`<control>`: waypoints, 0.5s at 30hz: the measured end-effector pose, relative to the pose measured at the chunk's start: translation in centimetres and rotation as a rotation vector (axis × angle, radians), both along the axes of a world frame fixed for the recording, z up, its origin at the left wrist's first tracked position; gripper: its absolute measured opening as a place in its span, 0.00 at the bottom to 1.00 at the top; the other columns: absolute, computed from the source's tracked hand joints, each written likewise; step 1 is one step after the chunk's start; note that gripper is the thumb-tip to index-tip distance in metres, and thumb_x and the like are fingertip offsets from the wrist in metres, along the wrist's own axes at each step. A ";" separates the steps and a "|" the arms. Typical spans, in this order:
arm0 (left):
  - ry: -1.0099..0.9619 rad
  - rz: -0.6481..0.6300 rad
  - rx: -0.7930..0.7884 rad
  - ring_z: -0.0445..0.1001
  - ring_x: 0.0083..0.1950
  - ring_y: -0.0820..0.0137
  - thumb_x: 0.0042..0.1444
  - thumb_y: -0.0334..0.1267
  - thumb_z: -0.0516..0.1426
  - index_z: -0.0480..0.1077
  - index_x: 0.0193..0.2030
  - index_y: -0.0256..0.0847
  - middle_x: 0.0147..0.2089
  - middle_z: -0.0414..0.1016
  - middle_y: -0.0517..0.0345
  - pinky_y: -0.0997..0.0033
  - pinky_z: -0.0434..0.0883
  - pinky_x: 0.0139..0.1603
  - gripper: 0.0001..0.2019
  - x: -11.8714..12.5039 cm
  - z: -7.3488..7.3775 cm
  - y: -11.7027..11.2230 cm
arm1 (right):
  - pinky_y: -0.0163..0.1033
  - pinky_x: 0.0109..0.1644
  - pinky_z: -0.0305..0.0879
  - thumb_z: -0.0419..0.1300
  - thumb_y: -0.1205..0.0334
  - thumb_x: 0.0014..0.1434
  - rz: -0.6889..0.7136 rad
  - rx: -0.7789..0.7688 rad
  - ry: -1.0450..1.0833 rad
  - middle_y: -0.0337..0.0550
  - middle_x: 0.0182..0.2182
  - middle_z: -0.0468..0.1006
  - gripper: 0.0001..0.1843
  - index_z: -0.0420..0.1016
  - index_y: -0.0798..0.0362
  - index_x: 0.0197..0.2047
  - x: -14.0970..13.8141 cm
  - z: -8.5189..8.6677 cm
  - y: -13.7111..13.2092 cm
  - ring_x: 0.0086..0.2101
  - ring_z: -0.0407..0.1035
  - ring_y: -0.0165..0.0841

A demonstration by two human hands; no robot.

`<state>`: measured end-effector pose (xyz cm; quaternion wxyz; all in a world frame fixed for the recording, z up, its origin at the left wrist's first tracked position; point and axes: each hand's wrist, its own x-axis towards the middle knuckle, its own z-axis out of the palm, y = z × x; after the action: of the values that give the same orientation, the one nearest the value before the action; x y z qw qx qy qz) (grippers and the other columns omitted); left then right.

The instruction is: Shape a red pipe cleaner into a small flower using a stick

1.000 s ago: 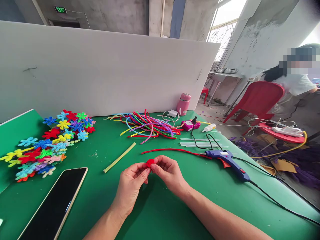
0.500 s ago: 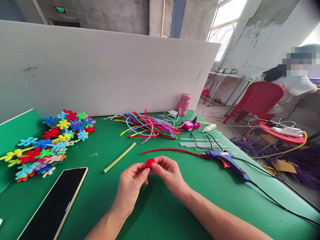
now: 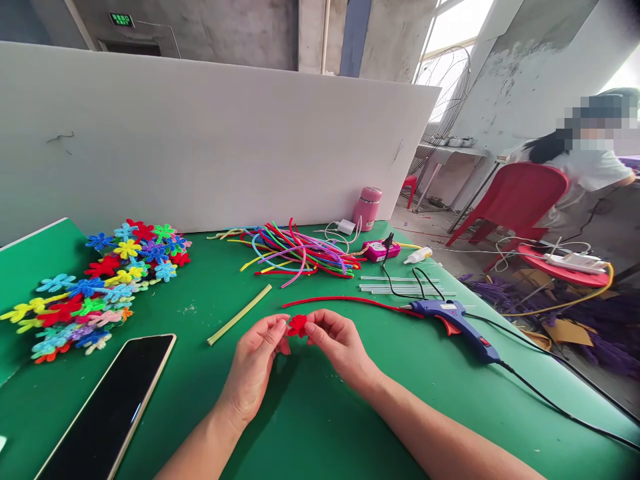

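Between my hands is a small red pipe-cleaner flower, its petals showing. My right hand pinches its right edge between thumb and fingers. The fingers of my left hand are closed at its left edge. Just beyond the hands lies a red pipe cleaner, reaching to the tip of a blue glue gun on the right. A flat pale yellow strip rests on the table beyond my left hand.
On the green table lie a phone, a heap of colourful pipe-cleaner flowers, loose pipe cleaners and clear glue sticks. A pink bottle stands by the white partition. Cords trail right; a person sits on a red chair.
My left hand has shifted slightly left, its fingers now at the flower's edge. More of the red flower shows, with its petals spread. My right hand has barely moved.
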<state>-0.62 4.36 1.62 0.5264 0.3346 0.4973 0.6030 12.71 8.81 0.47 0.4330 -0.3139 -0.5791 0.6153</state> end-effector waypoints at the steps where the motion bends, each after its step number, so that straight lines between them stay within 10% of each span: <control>1: 0.035 -0.021 -0.004 0.63 0.29 0.74 0.47 0.44 0.59 0.72 0.37 0.36 0.27 0.69 0.60 0.73 0.62 0.33 0.14 0.0 0.1 0.0 | 0.32 0.30 0.60 0.57 0.53 0.53 0.008 0.027 -0.024 0.38 0.24 0.70 0.13 0.69 0.56 0.30 0.0 -0.1 -0.1 0.25 0.62 0.26; 15: -0.071 -0.054 -0.023 0.63 0.28 0.75 0.43 0.40 0.61 0.72 0.27 0.35 0.25 0.68 0.59 0.74 0.61 0.29 0.09 -0.1 -0.2 0.1 | 0.33 0.32 0.61 0.58 0.57 0.52 0.004 0.059 -0.035 0.37 0.26 0.69 0.10 0.67 0.55 0.33 0.1 -0.2 -0.1 0.27 0.63 0.26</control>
<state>-0.69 4.49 1.39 0.5634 0.3203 0.4760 0.5944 12.79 8.75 0.28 0.4306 -0.3106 -0.6050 0.5934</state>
